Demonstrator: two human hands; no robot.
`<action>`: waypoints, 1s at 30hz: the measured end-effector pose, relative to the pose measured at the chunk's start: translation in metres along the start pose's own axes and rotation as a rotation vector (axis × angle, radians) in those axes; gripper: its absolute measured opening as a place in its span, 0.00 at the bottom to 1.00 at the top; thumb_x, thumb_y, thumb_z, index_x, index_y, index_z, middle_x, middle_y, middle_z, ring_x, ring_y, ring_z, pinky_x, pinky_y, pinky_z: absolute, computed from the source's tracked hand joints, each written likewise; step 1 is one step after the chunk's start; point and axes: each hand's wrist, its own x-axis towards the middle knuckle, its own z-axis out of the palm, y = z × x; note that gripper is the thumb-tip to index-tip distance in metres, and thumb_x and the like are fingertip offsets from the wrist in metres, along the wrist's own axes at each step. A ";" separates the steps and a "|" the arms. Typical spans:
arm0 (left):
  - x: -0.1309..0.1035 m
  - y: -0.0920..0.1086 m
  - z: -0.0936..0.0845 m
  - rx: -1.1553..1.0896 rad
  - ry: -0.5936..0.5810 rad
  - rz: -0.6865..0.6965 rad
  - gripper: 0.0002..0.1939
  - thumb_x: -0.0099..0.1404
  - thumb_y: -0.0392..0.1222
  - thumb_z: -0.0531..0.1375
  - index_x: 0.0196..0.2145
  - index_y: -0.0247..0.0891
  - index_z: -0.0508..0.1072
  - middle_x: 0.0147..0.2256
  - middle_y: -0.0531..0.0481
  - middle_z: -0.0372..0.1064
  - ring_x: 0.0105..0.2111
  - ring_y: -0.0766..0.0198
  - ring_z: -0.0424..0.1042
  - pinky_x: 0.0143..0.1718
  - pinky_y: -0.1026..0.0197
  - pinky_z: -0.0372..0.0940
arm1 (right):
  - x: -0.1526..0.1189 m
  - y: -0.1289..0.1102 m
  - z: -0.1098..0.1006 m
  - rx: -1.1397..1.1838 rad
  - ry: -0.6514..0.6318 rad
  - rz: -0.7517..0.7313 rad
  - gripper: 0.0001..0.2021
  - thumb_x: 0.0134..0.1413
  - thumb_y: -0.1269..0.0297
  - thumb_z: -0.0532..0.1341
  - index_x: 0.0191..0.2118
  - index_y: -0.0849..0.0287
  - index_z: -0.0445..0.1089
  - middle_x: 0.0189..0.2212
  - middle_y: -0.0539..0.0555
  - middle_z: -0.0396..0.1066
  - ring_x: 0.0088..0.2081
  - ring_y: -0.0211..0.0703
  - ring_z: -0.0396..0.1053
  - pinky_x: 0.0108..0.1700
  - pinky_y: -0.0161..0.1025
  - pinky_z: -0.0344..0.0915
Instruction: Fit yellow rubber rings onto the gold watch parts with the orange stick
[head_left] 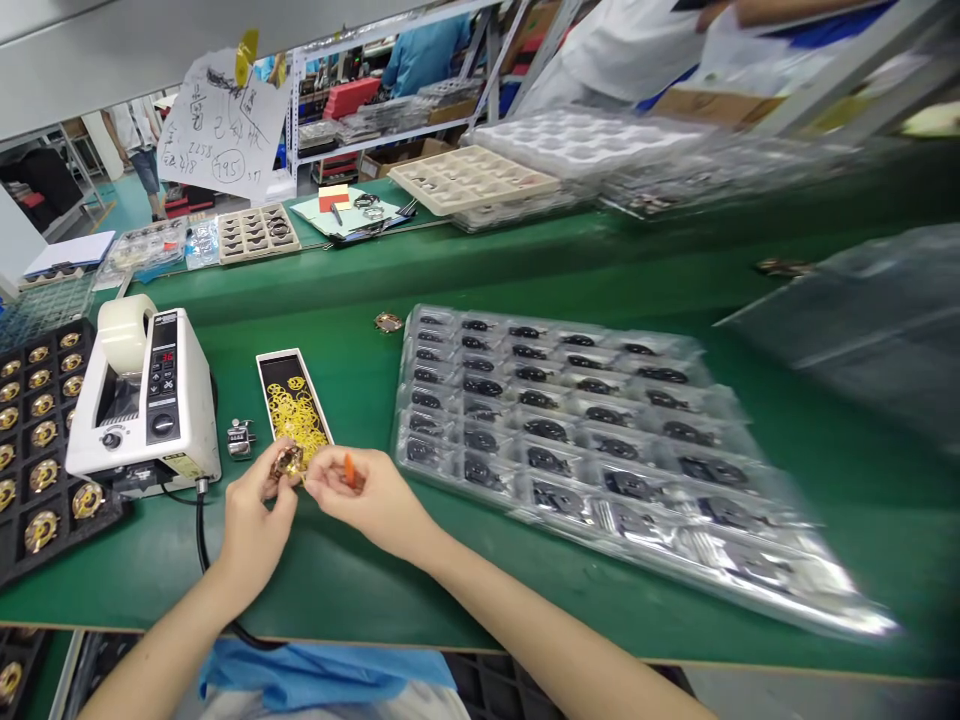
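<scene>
My left hand (253, 525) is closed around a round gold-coloured watch case (287, 461), held between thumb and fingers above the green bench. Close beside it, my right hand (371, 500) is pinched, its fingertips meeting the edge of the case. An orange piece (349, 469), perhaps a tool's handle, shows between the right fingers; its other end is hidden. Just beyond both hands lies a narrow white-rimmed box (316, 394) with a heap of yellow ring-shaped parts (295, 412) in it.
On the left stand a white tape dispenser (184, 385), a small metal counter (240, 439) and a black tray (64, 548) of gold cases. A large clear tray (517, 517) of dark parts fills the right. Another gold case (388, 322) lies behind. Beige trays (480, 175) sit on the shelf.
</scene>
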 end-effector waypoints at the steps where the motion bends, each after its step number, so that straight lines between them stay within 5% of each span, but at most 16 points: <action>1: 0.002 0.000 -0.002 -0.022 0.013 -0.026 0.20 0.59 0.35 0.58 0.50 0.35 0.75 0.47 0.43 0.76 0.40 0.58 0.78 0.44 0.60 0.72 | 0.002 0.000 -0.003 0.014 -0.006 0.049 0.07 0.50 0.63 0.57 0.24 0.58 0.63 0.17 0.43 0.55 0.19 0.32 0.51 0.22 0.31 0.51; 4: 0.005 0.003 -0.006 -0.132 0.064 -0.104 0.21 0.60 0.39 0.60 0.51 0.34 0.72 0.47 0.41 0.76 0.42 0.56 0.78 0.47 0.57 0.71 | 0.008 0.005 -0.007 -0.224 0.053 0.124 0.10 0.55 0.61 0.56 0.25 0.58 0.62 0.19 0.46 0.59 0.21 0.34 0.56 0.24 0.32 0.54; 9: 0.009 0.009 -0.013 -0.328 0.134 -0.117 0.27 0.59 0.45 0.64 0.54 0.35 0.66 0.47 0.39 0.75 0.46 0.54 0.76 0.51 0.52 0.70 | 0.006 0.007 -0.012 -0.556 0.079 0.133 0.06 0.52 0.77 0.56 0.30 0.59 0.67 0.26 0.51 0.69 0.28 0.40 0.66 0.32 0.35 0.57; 14: 0.009 0.013 -0.017 -0.355 0.132 -0.114 0.23 0.58 0.47 0.66 0.49 0.38 0.70 0.47 0.42 0.75 0.47 0.53 0.76 0.51 0.53 0.71 | -0.022 -0.006 -0.083 -0.932 0.087 0.074 0.11 0.57 0.75 0.55 0.38 0.59 0.73 0.35 0.55 0.72 0.36 0.44 0.71 0.37 0.36 0.61; 19: 0.004 0.019 -0.017 -0.411 0.086 -0.225 0.26 0.57 0.48 0.66 0.51 0.37 0.71 0.48 0.41 0.75 0.49 0.50 0.74 0.52 0.49 0.71 | -0.049 0.004 -0.143 -1.334 -0.207 0.128 0.10 0.55 0.76 0.57 0.32 0.58 0.74 0.30 0.54 0.73 0.29 0.42 0.72 0.28 0.34 0.59; 30: 0.005 0.017 -0.018 -0.529 0.010 -0.314 0.24 0.56 0.44 0.65 0.49 0.36 0.71 0.46 0.43 0.76 0.48 0.52 0.75 0.50 0.50 0.72 | -0.050 0.039 -0.138 -1.470 -0.285 -0.137 0.09 0.57 0.76 0.55 0.31 0.59 0.71 0.28 0.55 0.70 0.28 0.43 0.71 0.26 0.36 0.57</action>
